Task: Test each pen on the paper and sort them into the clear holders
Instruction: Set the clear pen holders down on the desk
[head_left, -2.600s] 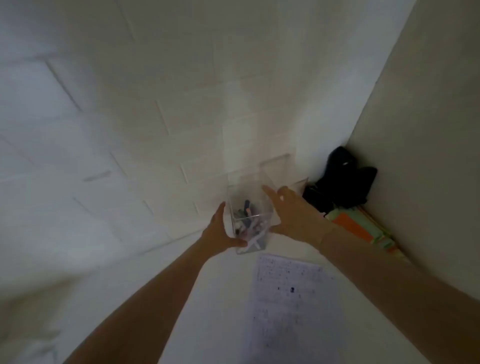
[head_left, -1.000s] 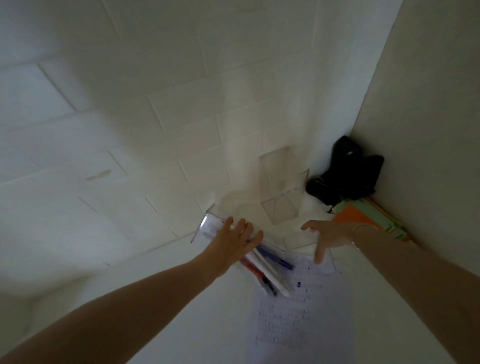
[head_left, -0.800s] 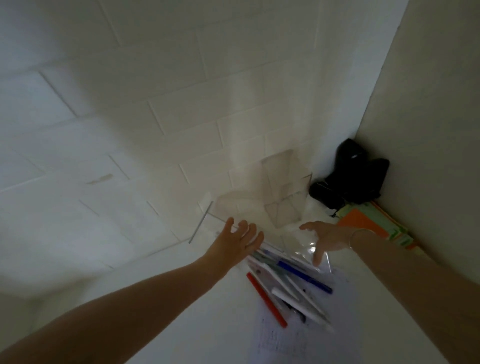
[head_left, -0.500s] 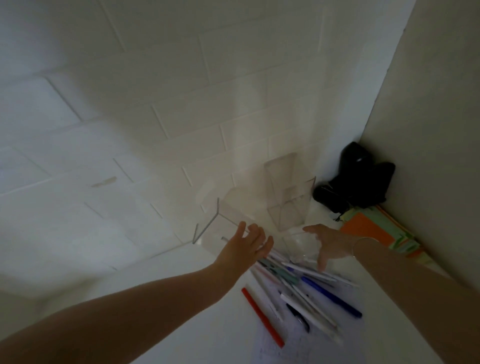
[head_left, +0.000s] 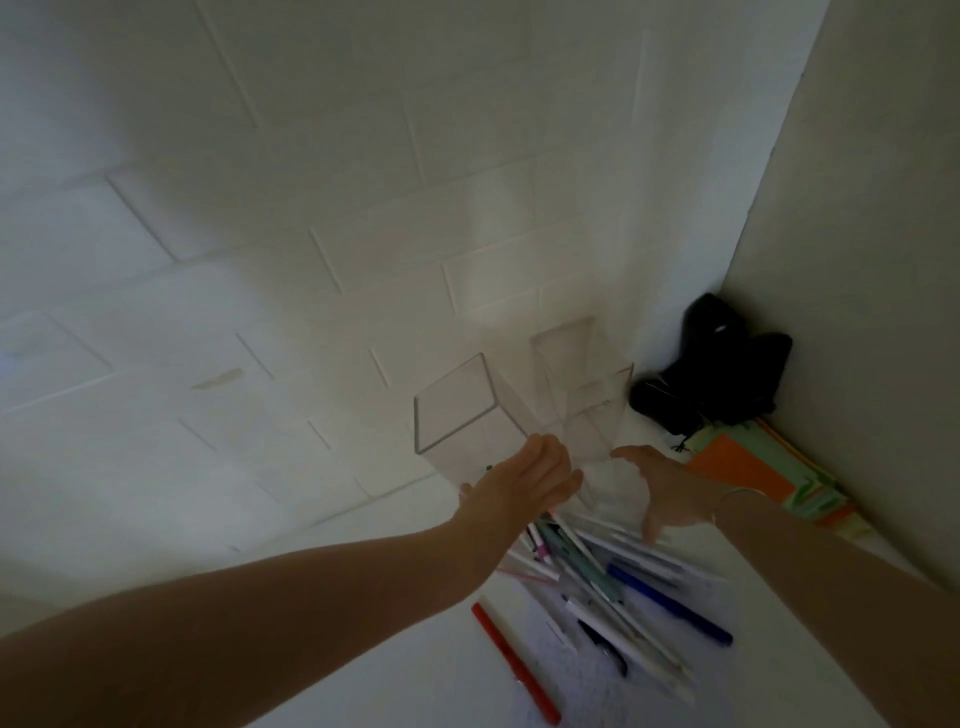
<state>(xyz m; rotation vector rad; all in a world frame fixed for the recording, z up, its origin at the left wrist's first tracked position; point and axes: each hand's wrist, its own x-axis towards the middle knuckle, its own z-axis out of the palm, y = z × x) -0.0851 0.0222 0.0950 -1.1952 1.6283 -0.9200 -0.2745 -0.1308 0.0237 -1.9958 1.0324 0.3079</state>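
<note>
both hands are out in front of me, at the back of the white worktop (head_left: 426, 675) near the brick wall (head_left: 311, 208). my left hand (head_left: 519, 493) has its fingers straight and together, laid flat against the side of a clear holder (head_left: 457, 415) that is tipped so its open square mouth faces up and to the left; i cannot tell whether the thumb curls round the far side. my right hand (head_left: 662, 493) is spread, fingers relaxed and pointing down, hovering over the bottom end of that same holder, and whether it touches the clear wall is too blurred for me to say. a thin bracelet (head_left: 727, 501) sits on the right wrist. just beyond the hands two more clear holders (head_left: 576, 384) stand upright, close to the wall. the pens (head_left: 597, 577) lie in a loose heap below and between my hands, spilling over the paper (head_left: 571, 675); a red pen (head_left: 514, 665) lies apart on the left of the heap, a blue pen (head_left: 670, 605) on its right, with white and dark ones crossed between them. a black object (head_left: 717, 364) sits in the corner, and beside it a stack of orange and green sheets (head_left: 753, 473) runs along the right-hand wall.
</note>
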